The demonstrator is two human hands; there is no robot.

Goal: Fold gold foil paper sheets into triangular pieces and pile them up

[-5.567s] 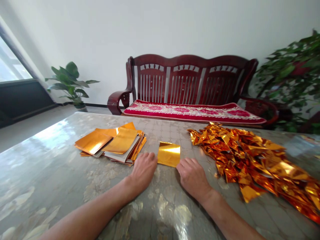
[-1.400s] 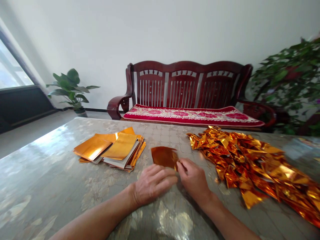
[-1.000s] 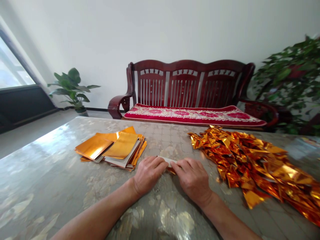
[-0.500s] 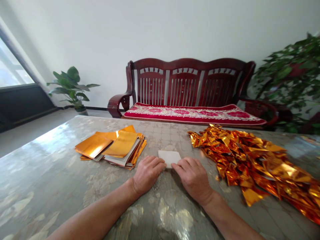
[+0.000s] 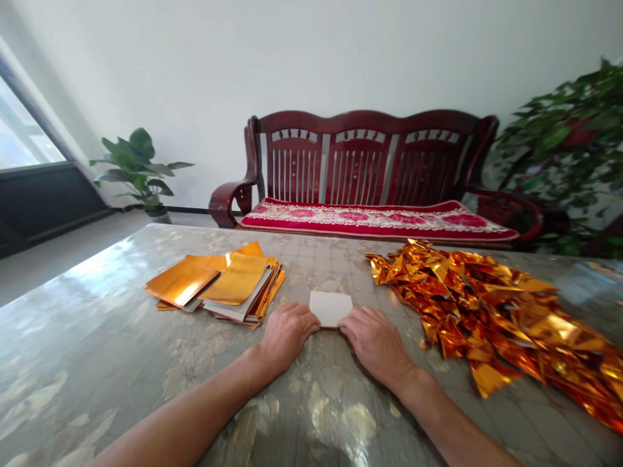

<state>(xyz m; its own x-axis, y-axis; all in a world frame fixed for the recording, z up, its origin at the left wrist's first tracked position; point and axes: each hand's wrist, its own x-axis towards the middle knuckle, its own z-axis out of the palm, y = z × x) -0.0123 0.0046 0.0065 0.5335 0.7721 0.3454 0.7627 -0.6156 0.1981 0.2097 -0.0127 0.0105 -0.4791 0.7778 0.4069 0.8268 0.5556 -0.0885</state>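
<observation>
A sheet of foil paper (image 5: 331,308) lies on the table in front of me, its white side up, with a thin dark edge along the near side. My left hand (image 5: 289,333) is closed at its near left corner, fingers curled and pressed together on the paper. At the near right corner my right hand (image 5: 376,342) grips in the same way, thumb and fingertips hidden beneath the knuckles. To the left of my left hand sits a loose stack of gold foil sheets (image 5: 238,279), some with white sides showing.
A heap of folded, shiny gold foil pieces (image 5: 467,305) spreads over the right of the patterned table (image 5: 121,363). Clear plastic (image 5: 586,285) lies at the far right. Behind the table stand a wooden bench (image 5: 360,168) with a red cover and potted plants (image 5: 141,168).
The sheet first lay gold side up, was turned over, and now shows white. Since half a second ago, my hands have moved slightly apart to its near corners.
</observation>
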